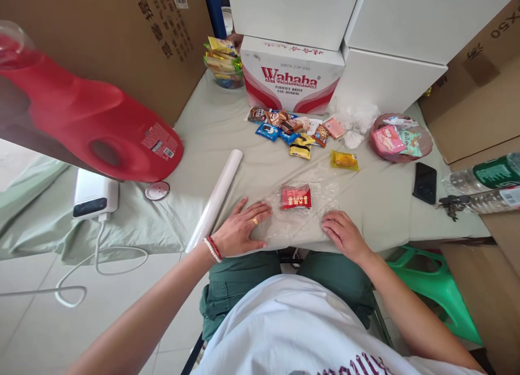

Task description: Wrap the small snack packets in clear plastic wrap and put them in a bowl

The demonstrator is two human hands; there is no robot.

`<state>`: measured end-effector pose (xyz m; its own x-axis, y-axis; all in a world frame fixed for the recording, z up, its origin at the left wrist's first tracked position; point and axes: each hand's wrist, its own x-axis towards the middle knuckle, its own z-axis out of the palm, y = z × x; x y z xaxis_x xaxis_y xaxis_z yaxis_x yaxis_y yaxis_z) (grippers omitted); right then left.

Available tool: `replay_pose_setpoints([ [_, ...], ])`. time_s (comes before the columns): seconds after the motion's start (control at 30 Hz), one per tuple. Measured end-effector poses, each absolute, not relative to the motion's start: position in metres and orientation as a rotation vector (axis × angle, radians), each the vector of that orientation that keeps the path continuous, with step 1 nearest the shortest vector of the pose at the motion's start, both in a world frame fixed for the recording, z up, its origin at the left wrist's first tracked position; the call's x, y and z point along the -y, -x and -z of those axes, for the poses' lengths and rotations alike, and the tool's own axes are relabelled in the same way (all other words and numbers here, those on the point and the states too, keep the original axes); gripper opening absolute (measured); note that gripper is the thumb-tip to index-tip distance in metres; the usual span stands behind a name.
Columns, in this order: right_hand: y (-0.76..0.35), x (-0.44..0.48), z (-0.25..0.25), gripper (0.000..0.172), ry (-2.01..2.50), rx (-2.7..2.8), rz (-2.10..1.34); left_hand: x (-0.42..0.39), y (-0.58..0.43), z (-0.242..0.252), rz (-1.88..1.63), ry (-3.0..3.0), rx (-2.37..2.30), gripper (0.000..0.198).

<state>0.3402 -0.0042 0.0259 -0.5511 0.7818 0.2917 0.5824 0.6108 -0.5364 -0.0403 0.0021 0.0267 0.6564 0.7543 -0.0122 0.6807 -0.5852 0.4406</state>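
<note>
I can't make out the fainter characters on the red packet [296, 197]. The red bottle [81, 112] runs out of sight at the left, the green-labelled bottle [496, 172] at the right; the shirt's lettering [359, 365] is cut short below.

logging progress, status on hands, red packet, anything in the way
Left hand open at left edge of clear film, right hand at right edge. Red packet between them. White roll close beside left hand.
</note>
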Motion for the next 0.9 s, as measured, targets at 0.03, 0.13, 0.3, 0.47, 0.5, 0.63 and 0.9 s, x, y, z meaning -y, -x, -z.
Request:
replay_pose_setpoints([
  [0.03,-0.338,0.001,-0.03,0.014,1.055,2.319,-0.56,-0.004,0.04,-0.027,-0.246,-2.464,-1.149,0.08],
  [0.13,-0.334,-0.013,-0.05,0.014,1.008,2.298,-0.71,-0.009,0.036,-0.03,-0.26,-2.462,-1.244,0.079],
  [0.3,-0.333,-0.042,-0.085,0.017,1.083,2.259,-0.78,-0.019,0.025,-0.036,-0.314,-2.494,-1.308,0.072],
  [0.47,-0.329,-0.067,-0.095,0.019,1.233,2.197,-0.913,-0.031,0.016,-0.032,-0.657,-2.314,-1.478,0.039],
  [0.5,-0.329,-0.07,-0.094,0.019,1.264,2.168,-0.959,-0.035,0.014,-0.03,-0.72,-2.253,-1.508,0.042],
  [0.63,-0.328,-0.086,-0.081,0.022,1.423,2.004,-1.162,-0.048,0.004,-0.017,-0.94,-1.927,-1.696,0.047],
  [0.9,-0.319,-0.136,-0.098,0.023,1.874,2.447,-0.567,-0.056,-0.014,-0.006,-1.015,-1.708,-1.99,0.026],
])
